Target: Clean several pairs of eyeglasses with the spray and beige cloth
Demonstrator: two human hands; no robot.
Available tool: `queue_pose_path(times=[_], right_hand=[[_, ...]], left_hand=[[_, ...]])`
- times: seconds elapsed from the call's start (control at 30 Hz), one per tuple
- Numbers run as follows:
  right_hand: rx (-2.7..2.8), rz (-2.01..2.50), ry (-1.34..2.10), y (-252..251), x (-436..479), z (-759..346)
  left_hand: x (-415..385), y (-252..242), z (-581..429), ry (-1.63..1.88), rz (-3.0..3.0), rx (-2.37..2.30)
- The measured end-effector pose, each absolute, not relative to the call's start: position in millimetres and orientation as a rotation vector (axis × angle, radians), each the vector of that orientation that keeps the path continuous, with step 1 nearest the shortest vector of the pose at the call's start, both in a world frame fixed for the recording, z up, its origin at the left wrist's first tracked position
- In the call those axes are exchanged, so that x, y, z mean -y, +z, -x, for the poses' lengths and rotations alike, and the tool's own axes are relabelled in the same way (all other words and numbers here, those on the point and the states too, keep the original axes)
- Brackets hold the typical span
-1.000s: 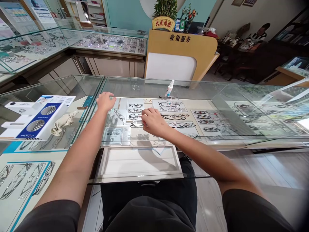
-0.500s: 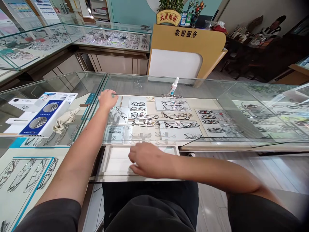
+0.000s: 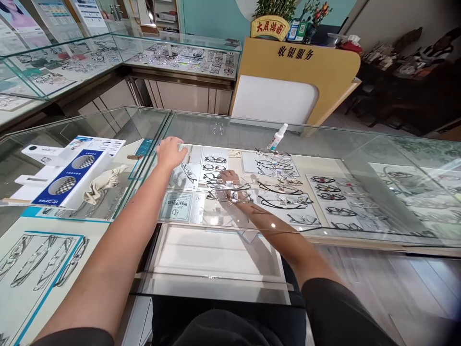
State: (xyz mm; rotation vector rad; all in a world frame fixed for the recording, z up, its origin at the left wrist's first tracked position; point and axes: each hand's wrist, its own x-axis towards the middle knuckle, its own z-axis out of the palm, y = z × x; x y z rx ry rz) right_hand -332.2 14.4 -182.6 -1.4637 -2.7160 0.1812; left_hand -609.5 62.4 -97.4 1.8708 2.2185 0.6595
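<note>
My left hand rests on top of the glass counter, fingers lying on the pane and holding nothing. My right hand is inside the display case, under the glass, with the forearm running in from the open front. It lies among rows of eyeglass frames on the beige display shelf. A clear pair of glasses sits just over the hand, and its fingers are masked by frames and reflections. A white pulled-out tray sits below my forearm.
A small spray bottle stands on the glass at the back. A blue-and-white box and a crumpled cloth lie to the left. More glass cases line the far left, and a yellow cashier desk stands behind.
My right hand left the counter top, dropped to the pulled-out tray, then reached in under the glass among the frames. My left hand stayed put. The view shifted slightly.
</note>
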Motion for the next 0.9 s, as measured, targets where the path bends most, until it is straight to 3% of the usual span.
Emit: queue_pose_path(times=[0.47, 0.9], right_hand=[[2.771, 1.461, 0.363, -222.9, -110.5, 342.2], [2.627, 1.506, 0.172, -212.2, -93.1, 363.5]], left_hand=[[-60.7, -99.5, 609.7, 0.665, -1.871, -2.224], [-60.7, -95.9, 610.8, 0.658, -1.857, -2.212]])
